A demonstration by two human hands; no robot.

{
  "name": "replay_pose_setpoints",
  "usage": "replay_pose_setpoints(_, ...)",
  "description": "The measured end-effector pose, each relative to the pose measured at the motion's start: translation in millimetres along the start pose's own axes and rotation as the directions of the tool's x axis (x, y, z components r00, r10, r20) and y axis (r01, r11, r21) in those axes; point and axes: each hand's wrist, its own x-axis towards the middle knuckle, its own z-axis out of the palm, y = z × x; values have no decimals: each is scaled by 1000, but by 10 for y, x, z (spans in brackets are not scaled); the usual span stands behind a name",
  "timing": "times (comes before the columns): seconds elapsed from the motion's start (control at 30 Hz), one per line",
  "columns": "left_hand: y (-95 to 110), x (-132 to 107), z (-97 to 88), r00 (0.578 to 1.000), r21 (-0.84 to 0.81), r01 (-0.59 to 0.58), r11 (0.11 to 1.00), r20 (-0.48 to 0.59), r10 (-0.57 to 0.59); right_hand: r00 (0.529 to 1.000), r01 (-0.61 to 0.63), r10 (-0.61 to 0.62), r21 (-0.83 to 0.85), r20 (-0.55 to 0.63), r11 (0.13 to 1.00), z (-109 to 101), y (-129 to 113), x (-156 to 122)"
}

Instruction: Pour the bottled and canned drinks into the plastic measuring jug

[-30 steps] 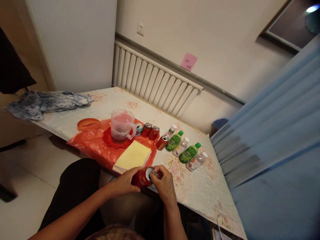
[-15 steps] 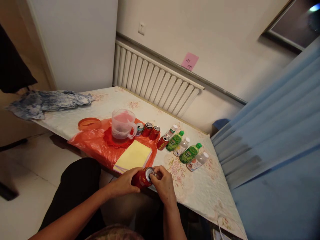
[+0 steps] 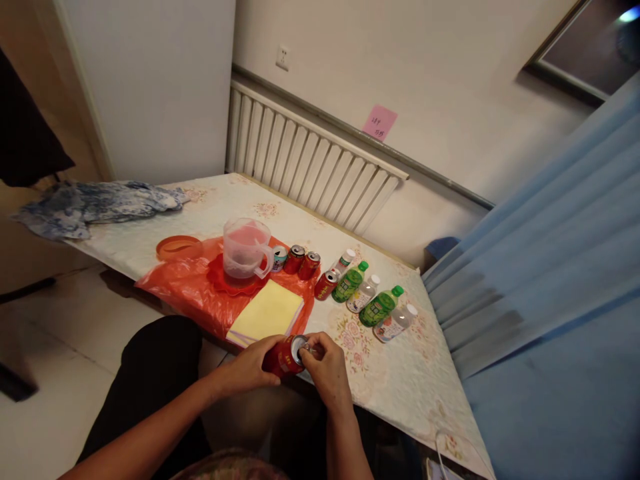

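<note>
Over the table's near edge, my left hand is wrapped round a red drink can, which is tilted with its silver top towards the right. My right hand is closed at that top, thumb and fingers pinching a small metal piece that looks like the pull tab. The fingers partly cover it. Just beyond the can lies a folded yellow cloth on a red plastic bag.
A clear plastic jug stands in a red dish on the bag, left of several cans. Several green-capped and white-capped bottles stand to the right. An orange lid and a crumpled patterned cloth lie at the left.
</note>
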Motion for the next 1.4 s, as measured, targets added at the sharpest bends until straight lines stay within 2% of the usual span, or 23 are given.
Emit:
replay_pose_setpoints(0.3, -12, 1, 1, 1000, -11, 5, 1000, 0, -5, 1000, -5, 5, 31, -12, 1000, 18, -2, -4)
replay_pose_setpoints(0.47, -54, -1, -25, 1000, -18, -2, 1000, -12, 2, 999, -37, 38, 164, -4, 986, 40, 17, 11)
replay_pose_setpoints(0.6, -124, -13, -82, 999, -57, -8, 998, -51, 6, 999, -38, 45, 241, -23, 970, 61, 83, 64)
replay_pose_setpoints(0.77, -144, -57, -215, 994, -106, 4, 994, -105, -15, 998, -47, 54, 195, -33, 980, 119, 227, 204)
replay_pose_setpoints(0.93, -173, -136, -359, 984, -135, 44, 990, -162, -66, 999, -15, 22, 217, -29, 976, 230, 272, 449)
replay_pose_setpoints(1.07, -364, -191, -469, 969, -214, 59, 975, -223, -107, 1000, 16, -14, 282, -9, 959, 365, 209, 710)
replay_pose_setpoints(1.2, -597, -217, -615, 948, -307, 25, 951, -295, -120, 999, 34, -37, 292, 6, 956, 530, 155, 1004)
replay_pose_setpoints(1.3, -691, -243, -742, 921, -339, -4, 941, -369, -129, 999, 49, -51, 281, 0, 958, 685, 124, 1255)
replay_pose_setpoints(1.4, -737, -292, -860, 892, -360, -15, 933, -426, -150, 996, 87, -74, 269, -58, 959, 872, 78, 1521)
